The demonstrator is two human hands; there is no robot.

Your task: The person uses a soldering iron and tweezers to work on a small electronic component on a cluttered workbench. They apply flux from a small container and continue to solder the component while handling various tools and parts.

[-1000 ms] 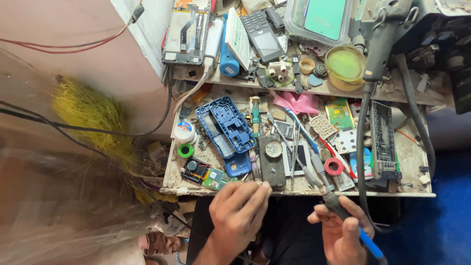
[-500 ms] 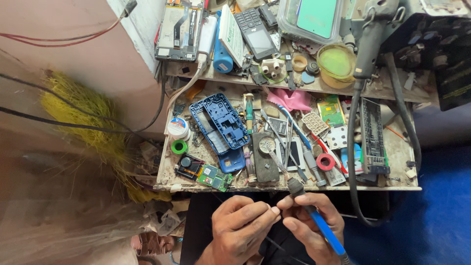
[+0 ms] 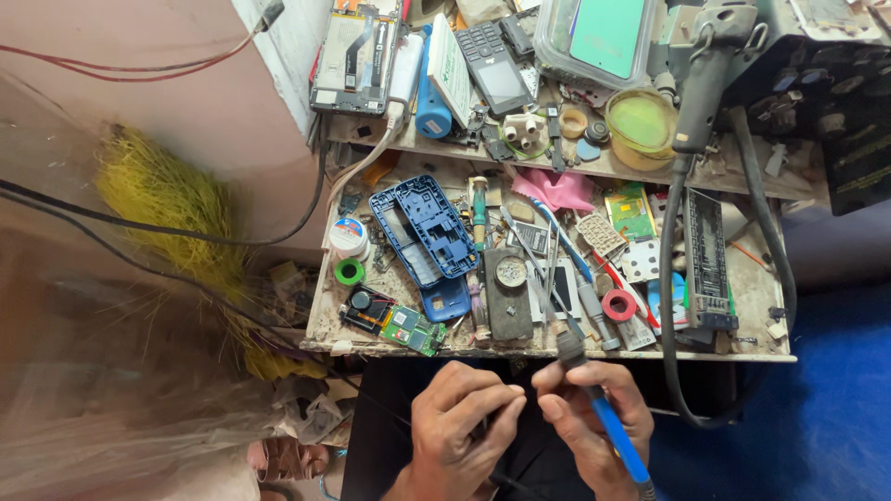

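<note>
Just below the near edge of the bench (image 3: 557,353), we see our two hands meeting over our lap. Our right hand (image 3: 594,422) is clenched around a blue-handled soldering iron (image 3: 603,417), its dark tip end pointing up towards the bench edge. Our left hand (image 3: 464,427) has its fingers pinched together on something too small and hidden for us to tell, its fingertips nearly touching the right hand's.

On the bench just beyond the hands lies a small green circuit board (image 3: 413,329), with a dark grey phone part (image 3: 509,292) beside it. Farther left sit a green tape roll (image 3: 349,271) and a white round tin (image 3: 347,234). A blue phone frame (image 3: 422,227) lies tilted in the middle; a red tape roll (image 3: 619,304) sits to the right among tools.

On the raised shelf at the back we see a keypad phone (image 3: 497,65), a blue cylinder (image 3: 432,93), a yellow-green round dish (image 3: 642,122) and a clear box with a teal sheet (image 3: 603,37). A thick black cable (image 3: 670,306) loops down the right side.
</note>
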